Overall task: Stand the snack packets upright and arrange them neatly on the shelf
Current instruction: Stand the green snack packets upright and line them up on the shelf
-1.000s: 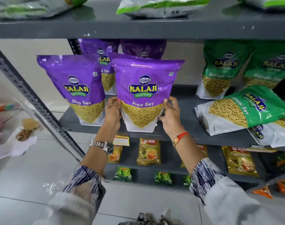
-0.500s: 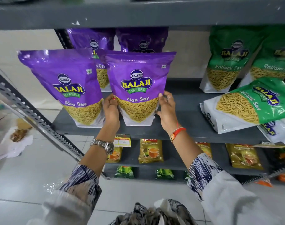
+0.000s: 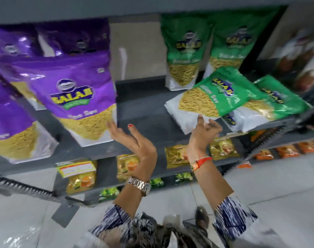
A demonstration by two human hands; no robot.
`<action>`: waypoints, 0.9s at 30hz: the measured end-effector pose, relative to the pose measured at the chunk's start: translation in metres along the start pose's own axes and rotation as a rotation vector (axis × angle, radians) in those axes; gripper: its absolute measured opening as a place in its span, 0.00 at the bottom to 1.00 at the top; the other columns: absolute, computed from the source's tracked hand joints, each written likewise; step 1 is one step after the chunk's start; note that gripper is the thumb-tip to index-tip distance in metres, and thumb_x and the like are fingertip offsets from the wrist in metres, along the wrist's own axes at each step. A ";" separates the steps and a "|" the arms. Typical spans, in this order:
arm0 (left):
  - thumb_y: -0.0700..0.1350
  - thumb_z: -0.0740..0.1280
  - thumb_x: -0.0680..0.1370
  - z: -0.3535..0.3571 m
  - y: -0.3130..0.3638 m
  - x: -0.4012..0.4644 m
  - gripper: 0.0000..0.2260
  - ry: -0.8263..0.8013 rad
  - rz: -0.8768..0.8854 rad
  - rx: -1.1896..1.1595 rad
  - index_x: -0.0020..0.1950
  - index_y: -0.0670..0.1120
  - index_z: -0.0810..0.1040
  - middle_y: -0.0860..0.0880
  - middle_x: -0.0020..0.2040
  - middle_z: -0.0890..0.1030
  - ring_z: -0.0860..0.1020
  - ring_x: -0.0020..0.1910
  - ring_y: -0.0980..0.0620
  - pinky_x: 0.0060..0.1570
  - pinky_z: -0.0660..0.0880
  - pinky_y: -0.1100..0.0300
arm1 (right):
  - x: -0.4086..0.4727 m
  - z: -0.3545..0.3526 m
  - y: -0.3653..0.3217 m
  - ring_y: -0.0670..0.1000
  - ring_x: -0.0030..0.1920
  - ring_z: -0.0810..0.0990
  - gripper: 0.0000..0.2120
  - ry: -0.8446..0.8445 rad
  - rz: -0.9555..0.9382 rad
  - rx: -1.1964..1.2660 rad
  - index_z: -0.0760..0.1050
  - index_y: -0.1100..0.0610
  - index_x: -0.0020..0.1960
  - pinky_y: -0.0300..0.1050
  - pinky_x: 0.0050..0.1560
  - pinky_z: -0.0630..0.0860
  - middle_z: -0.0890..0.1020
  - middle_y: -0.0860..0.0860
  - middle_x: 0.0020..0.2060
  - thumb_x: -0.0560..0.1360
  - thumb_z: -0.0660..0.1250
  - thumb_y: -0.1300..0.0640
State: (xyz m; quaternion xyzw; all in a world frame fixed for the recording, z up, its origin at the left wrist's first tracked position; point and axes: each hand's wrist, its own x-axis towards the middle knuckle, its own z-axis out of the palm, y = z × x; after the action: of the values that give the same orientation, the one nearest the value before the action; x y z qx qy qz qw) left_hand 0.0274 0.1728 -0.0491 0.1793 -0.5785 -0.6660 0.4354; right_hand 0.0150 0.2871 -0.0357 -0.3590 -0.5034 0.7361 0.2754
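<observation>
A purple Aloo Sev packet (image 3: 77, 97) stands upright on the grey shelf (image 3: 143, 111), with more purple packets (image 3: 11, 122) left of it and behind it. My left hand (image 3: 132, 140) is open just right of that packet, fingertips near its lower right corner, holding nothing. My right hand (image 3: 204, 131) is open, fingers spread, at the near white end of a green Ratlami Sev packet (image 3: 213, 97) that lies tilted on the shelf. A second green packet (image 3: 270, 108) lies under it to the right. Two green packets (image 3: 184, 56) stand upright at the back. The view is motion-blurred.
A bare stretch of shelf lies between the purple and green groups. The shelf above (image 3: 116, 8) overhangs the packets. Lower shelves hold small yellow packets (image 3: 81, 176), green ones and orange ones (image 3: 287, 151). A slotted metal upright (image 3: 27, 188) runs at lower left over grey floor tiles.
Both hands have let go of the purple packet, which stays upright. The view has swung right, and my right hand has moved over to the lying green packet.
</observation>
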 end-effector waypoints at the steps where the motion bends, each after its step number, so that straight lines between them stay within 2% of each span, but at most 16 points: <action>1: 0.37 0.55 0.78 0.017 0.002 -0.012 0.21 -0.078 0.017 0.006 0.71 0.37 0.59 0.48 0.70 0.59 0.60 0.71 0.58 0.71 0.62 0.57 | 0.014 -0.006 -0.005 0.54 0.44 0.72 0.15 0.022 0.022 -0.001 0.62 0.45 0.43 0.59 0.53 0.77 0.69 0.58 0.50 0.73 0.69 0.56; 3: 0.37 0.54 0.78 0.049 0.006 -0.024 0.19 -0.276 0.064 0.032 0.70 0.37 0.61 0.45 0.68 0.63 0.65 0.66 0.62 0.65 0.64 0.69 | 0.033 -0.015 -0.014 0.53 0.44 0.72 0.13 0.021 0.099 0.006 0.63 0.49 0.45 0.52 0.51 0.75 0.70 0.56 0.50 0.74 0.68 0.58; 4: 0.37 0.53 0.78 0.068 0.008 -0.024 0.19 -0.394 0.073 0.051 0.69 0.38 0.62 0.44 0.68 0.65 0.66 0.65 0.61 0.64 0.64 0.71 | 0.038 -0.017 -0.018 0.53 0.45 0.73 0.12 0.014 0.143 0.002 0.63 0.52 0.47 0.49 0.50 0.73 0.72 0.55 0.50 0.74 0.68 0.58; 6: 0.38 0.54 0.78 0.109 0.009 -0.013 0.19 -0.621 0.067 0.176 0.69 0.37 0.64 0.42 0.67 0.69 0.68 0.61 0.61 0.62 0.64 0.72 | 0.051 -0.021 -0.020 0.54 0.46 0.74 0.11 -0.025 0.203 -0.010 0.65 0.53 0.46 0.51 0.51 0.74 0.73 0.55 0.49 0.74 0.68 0.56; 8: 0.39 0.57 0.78 0.148 0.006 0.004 0.18 -0.760 -0.007 0.380 0.68 0.37 0.67 0.39 0.66 0.72 0.72 0.59 0.54 0.57 0.66 0.67 | 0.062 -0.027 -0.024 0.54 0.44 0.75 0.09 -0.089 0.277 -0.021 0.67 0.53 0.42 0.55 0.54 0.75 0.75 0.55 0.43 0.74 0.68 0.55; 10: 0.42 0.57 0.78 0.180 -0.004 0.023 0.17 -0.899 -0.132 0.575 0.64 0.37 0.71 0.35 0.63 0.74 0.74 0.60 0.42 0.57 0.69 0.56 | 0.072 -0.033 -0.024 0.51 0.38 0.73 0.09 -0.150 0.307 -0.006 0.69 0.61 0.43 0.52 0.47 0.75 0.73 0.53 0.34 0.76 0.66 0.57; 12: 0.44 0.56 0.77 0.202 -0.013 0.034 0.15 -1.079 -0.226 0.712 0.55 0.37 0.76 0.35 0.53 0.78 0.77 0.51 0.41 0.52 0.71 0.54 | 0.081 -0.038 -0.026 0.49 0.35 0.72 0.09 -0.172 0.310 0.005 0.69 0.62 0.43 0.48 0.41 0.75 0.72 0.52 0.32 0.76 0.66 0.59; 13: 0.44 0.57 0.77 0.210 -0.013 0.037 0.11 -1.121 -0.323 0.721 0.48 0.41 0.76 0.38 0.48 0.78 0.76 0.45 0.44 0.48 0.71 0.56 | 0.086 -0.041 -0.026 0.49 0.37 0.73 0.09 -0.179 0.323 0.004 0.69 0.61 0.42 0.48 0.44 0.76 0.72 0.52 0.33 0.76 0.66 0.59; 15: 0.43 0.59 0.78 0.219 -0.011 0.036 0.06 -1.165 -0.467 0.692 0.44 0.46 0.74 0.41 0.48 0.75 0.73 0.44 0.48 0.45 0.70 0.57 | 0.090 -0.046 -0.032 0.50 0.42 0.74 0.07 -0.228 0.391 0.021 0.68 0.59 0.41 0.49 0.56 0.77 0.73 0.52 0.36 0.76 0.65 0.61; 17: 0.42 0.60 0.77 0.221 -0.005 0.031 0.08 -1.282 -0.546 0.697 0.54 0.44 0.74 0.44 0.52 0.75 0.75 0.50 0.48 0.54 0.71 0.55 | 0.095 -0.051 -0.036 0.51 0.47 0.73 0.07 -0.286 0.439 0.043 0.68 0.59 0.41 0.50 0.62 0.75 0.73 0.52 0.38 0.77 0.63 0.62; 18: 0.41 0.61 0.77 0.220 -0.003 0.029 0.11 -1.284 -0.573 0.695 0.59 0.42 0.72 0.45 0.53 0.76 0.75 0.54 0.46 0.60 0.70 0.54 | 0.096 -0.053 -0.038 0.51 0.47 0.73 0.08 -0.315 0.451 0.046 0.67 0.58 0.40 0.50 0.63 0.74 0.73 0.52 0.39 0.78 0.62 0.62; 20: 0.41 0.63 0.76 0.215 -0.002 0.027 0.12 -1.238 -0.633 0.641 0.58 0.41 0.73 0.45 0.51 0.79 0.76 0.54 0.44 0.64 0.69 0.51 | 0.100 -0.057 -0.040 0.51 0.49 0.74 0.08 -0.364 0.466 0.044 0.67 0.56 0.41 0.53 0.64 0.73 0.74 0.52 0.42 0.79 0.60 0.61; 23: 0.43 0.65 0.75 0.206 -0.008 0.028 0.15 -1.112 -0.649 0.609 0.59 0.37 0.74 0.44 0.44 0.80 0.77 0.45 0.44 0.56 0.73 0.50 | 0.107 -0.063 -0.037 0.54 0.52 0.74 0.07 -0.405 0.479 0.045 0.66 0.54 0.43 0.57 0.64 0.73 0.75 0.55 0.49 0.80 0.58 0.61; 25: 0.43 0.66 0.75 0.198 -0.007 0.022 0.16 -1.067 -0.620 0.602 0.59 0.35 0.75 0.42 0.47 0.80 0.77 0.41 0.47 0.49 0.75 0.56 | 0.113 -0.067 -0.037 0.54 0.50 0.75 0.07 -0.426 0.475 0.046 0.66 0.54 0.44 0.53 0.58 0.76 0.75 0.55 0.48 0.80 0.57 0.61; 27: 0.41 0.67 0.73 0.185 -0.008 0.015 0.17 -1.016 -0.581 0.555 0.59 0.35 0.75 0.41 0.52 0.80 0.78 0.40 0.50 0.53 0.75 0.56 | 0.117 -0.071 -0.036 0.51 0.42 0.73 0.07 -0.438 0.435 -0.008 0.66 0.54 0.43 0.45 0.43 0.74 0.73 0.53 0.42 0.80 0.57 0.61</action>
State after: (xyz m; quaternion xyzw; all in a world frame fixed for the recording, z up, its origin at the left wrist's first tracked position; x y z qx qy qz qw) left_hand -0.1214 0.2742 -0.0037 0.0972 -0.7911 -0.5842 -0.1532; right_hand 0.0053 0.4277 -0.0481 -0.2921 -0.4650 0.8357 -0.0053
